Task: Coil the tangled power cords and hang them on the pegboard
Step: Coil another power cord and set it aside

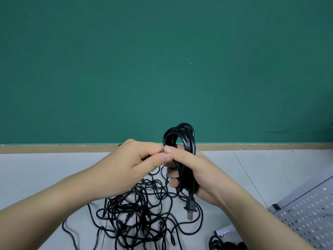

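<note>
My right hand (pixel 192 170) grips a coiled black power cord (pixel 182 138), whose loops stand up above my fist. Its two-prong plug (pixel 190 208) hangs below my palm. My left hand (pixel 142 157) meets the right one and pinches a strand of the same cord between thumb and fingers. Beneath both hands a tangled pile of black cords (pixel 140 219) lies on the grey floor. The white pegboard (pixel 310 213) lies at the lower right.
A green wall (pixel 162 69) with a wooden skirting strip (pixel 72 147) rises just beyond the hands. Another small bundle of black cord (pixel 219 243) sits at the bottom edge by a pale box corner (pixel 225 232).
</note>
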`<state>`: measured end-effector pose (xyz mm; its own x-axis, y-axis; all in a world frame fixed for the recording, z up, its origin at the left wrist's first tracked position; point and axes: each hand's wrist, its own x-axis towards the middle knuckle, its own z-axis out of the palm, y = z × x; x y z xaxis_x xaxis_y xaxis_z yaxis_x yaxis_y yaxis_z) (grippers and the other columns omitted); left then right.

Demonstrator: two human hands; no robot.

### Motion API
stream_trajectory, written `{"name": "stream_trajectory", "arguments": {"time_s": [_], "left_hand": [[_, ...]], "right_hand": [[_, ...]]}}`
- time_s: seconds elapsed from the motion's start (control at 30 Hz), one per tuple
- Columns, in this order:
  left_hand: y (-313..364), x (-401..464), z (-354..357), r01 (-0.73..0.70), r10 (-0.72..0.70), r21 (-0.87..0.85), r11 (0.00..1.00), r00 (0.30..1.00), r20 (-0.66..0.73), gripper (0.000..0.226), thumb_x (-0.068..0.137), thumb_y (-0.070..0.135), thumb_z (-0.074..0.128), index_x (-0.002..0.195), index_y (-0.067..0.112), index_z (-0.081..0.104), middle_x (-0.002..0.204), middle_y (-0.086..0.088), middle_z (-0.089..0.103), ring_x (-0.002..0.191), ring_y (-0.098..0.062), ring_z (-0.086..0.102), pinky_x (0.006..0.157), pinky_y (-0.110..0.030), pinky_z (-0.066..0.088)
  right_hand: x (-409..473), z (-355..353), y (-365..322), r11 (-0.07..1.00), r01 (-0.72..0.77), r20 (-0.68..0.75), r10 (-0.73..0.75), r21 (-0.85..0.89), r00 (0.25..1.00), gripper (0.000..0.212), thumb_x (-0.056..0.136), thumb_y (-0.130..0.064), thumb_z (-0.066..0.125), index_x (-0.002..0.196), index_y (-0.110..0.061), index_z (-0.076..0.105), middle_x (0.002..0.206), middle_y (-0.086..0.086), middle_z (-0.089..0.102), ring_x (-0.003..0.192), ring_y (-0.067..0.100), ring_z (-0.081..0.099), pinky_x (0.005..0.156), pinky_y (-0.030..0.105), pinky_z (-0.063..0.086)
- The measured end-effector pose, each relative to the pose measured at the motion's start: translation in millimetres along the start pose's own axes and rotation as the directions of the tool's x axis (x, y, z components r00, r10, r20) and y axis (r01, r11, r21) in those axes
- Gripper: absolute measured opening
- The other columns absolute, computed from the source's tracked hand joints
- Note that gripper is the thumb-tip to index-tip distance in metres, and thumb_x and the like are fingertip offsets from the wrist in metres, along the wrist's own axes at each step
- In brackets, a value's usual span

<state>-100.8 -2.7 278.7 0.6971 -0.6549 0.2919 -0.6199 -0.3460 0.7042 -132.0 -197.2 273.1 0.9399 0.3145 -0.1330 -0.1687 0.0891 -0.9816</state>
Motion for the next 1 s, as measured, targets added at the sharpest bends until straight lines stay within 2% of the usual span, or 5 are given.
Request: {"name": "stream_trajectory", "arguments": {"time_s": [0.2,0.37,0.47,0.77,1.0], "left_hand": [[0.4,1.7,-8.1,0.091,-0.099,-0.067,0.994,0.986,-0.134,0.046,0.094,0.048,0.060,0.058,0.022,0.044,0.057,0.011,0.026,0.055,-0.007,0.024,0.050,-0.021,0.022],[-10.2,1.0,-10.8,0.145,-0.168,-0.141,0.979,0.972,-0.166,0.070,0.066,0.061,0.083,0.061,0.009,0.036,0.059,0.002,0.028,0.060,-0.013,0.023,0.052,-0.026,0.020],[-14.3,-0.3,-9.9,0.179,-0.196,-0.110,0.978,0.966,-0.169,0.073,0.058,0.067,0.080,0.061,0.009,0.037,0.057,0.002,0.029,0.058,-0.013,0.023,0.052,-0.026,0.019],[-13.9,10.4,-11.6,0.183,-0.189,-0.046,0.982,0.937,-0.293,0.068,0.094,0.072,0.050,0.062,0.012,0.042,0.055,0.008,0.032,0.054,-0.009,0.029,0.051,-0.027,0.025],[-29.4,17.7,-4.5,0.372,-0.374,-0.043,0.927,0.915,-0.152,0.066,0.105,0.063,0.032,0.067,0.014,0.055,0.053,0.011,0.034,0.050,-0.011,0.031,0.056,-0.032,0.030]], "right_hand": [[4.2,0.1,-0.6,0.987,-0.064,0.081,0.052,0.145,0.995,0.036,0.069,-0.049,0.083,0.088,-0.023,0.067,0.073,-0.007,0.054,0.059,0.008,0.053,0.060,0.026,0.047],[0.0,17.0,1.9,0.993,-0.065,0.203,0.084,-0.099,0.976,0.015,0.072,-0.023,0.078,0.073,-0.029,0.064,0.066,-0.007,0.051,0.058,0.008,0.049,0.062,0.029,0.044],[2.6,18.5,11.3,0.980,-0.184,0.161,0.195,-0.079,0.968,0.040,0.060,-0.017,0.070,0.097,-0.011,0.056,0.071,0.003,0.048,0.057,0.011,0.048,0.060,0.031,0.045],[1.0,14.4,-1.3,0.845,-0.177,0.346,-0.011,0.505,0.938,0.046,0.058,-0.001,0.060,0.103,-0.007,0.051,0.081,0.003,0.044,0.065,0.013,0.037,0.058,0.025,0.043],[3.3,-2.9,-10.9,0.644,0.066,0.035,-0.143,0.762,0.989,0.053,0.049,0.000,0.065,0.097,-0.010,0.048,0.080,0.005,0.041,0.061,0.016,0.038,0.055,0.028,0.046]]}}
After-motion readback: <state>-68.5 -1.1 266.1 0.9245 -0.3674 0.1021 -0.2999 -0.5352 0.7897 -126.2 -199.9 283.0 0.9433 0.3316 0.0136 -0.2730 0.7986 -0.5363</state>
